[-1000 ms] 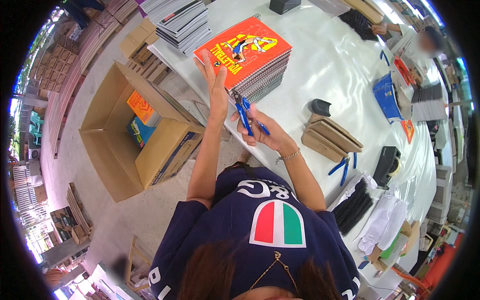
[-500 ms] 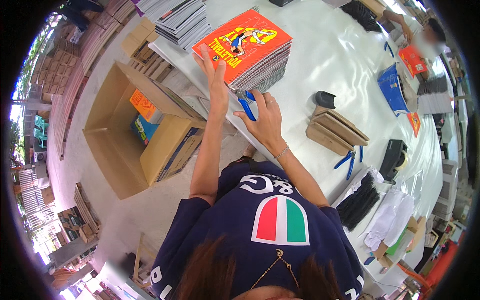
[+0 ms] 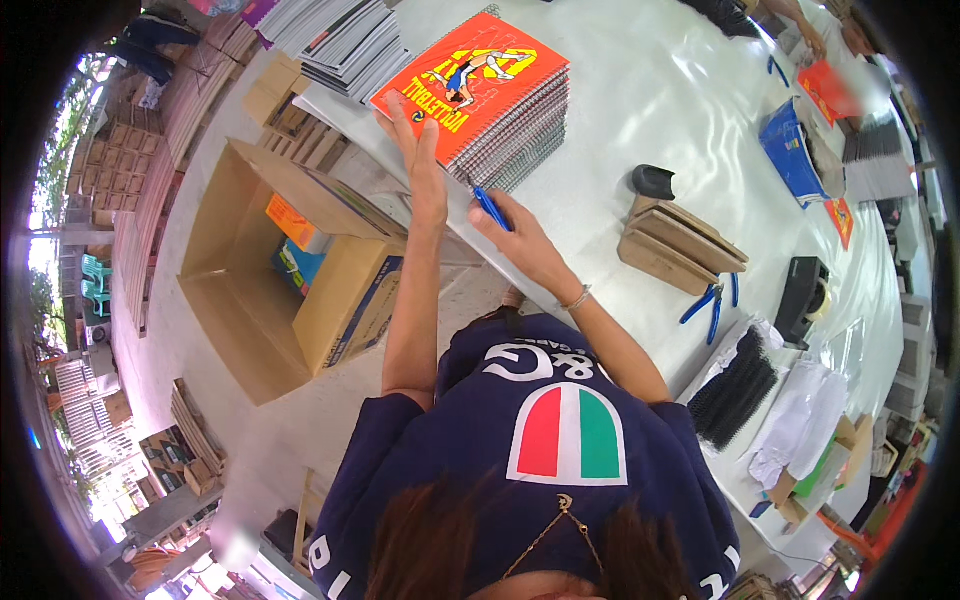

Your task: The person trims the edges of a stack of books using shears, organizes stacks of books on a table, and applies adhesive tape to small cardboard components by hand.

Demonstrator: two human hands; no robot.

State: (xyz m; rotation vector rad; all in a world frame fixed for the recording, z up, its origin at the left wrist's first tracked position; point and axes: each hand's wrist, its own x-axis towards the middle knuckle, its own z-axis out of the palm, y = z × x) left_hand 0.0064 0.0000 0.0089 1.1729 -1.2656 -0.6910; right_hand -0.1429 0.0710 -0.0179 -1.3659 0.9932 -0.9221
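Observation:
A stack of spiral-bound notebooks (image 3: 515, 120) stands near the table's edge, its top cover red with yellow lettering and a volleyball player. My left hand (image 3: 422, 165) is open, fingers stretched out against the stack's left corner and cover edge. Blue-handled pliers (image 3: 491, 208) are gripped in my closed right hand (image 3: 525, 245), just in front of the stack's near corner. Their jaws reach toward the wire spirals there; whether they bite on a wire is too small to tell.
An open cardboard box (image 3: 235, 290) with notebooks inside stands left of the table. Grey-edged booklets (image 3: 350, 50) lie beyond my left hand. To the right are a brown wooden block (image 3: 675, 250), more blue pliers (image 3: 708, 308), a tape dispenser (image 3: 803, 300) and black spiral wires (image 3: 735, 390). Someone works at far right.
My right hand has closed round the pliers, whose spread handles are now squeezed together. My left hand stays at the stack. The whole view has shifted slightly.

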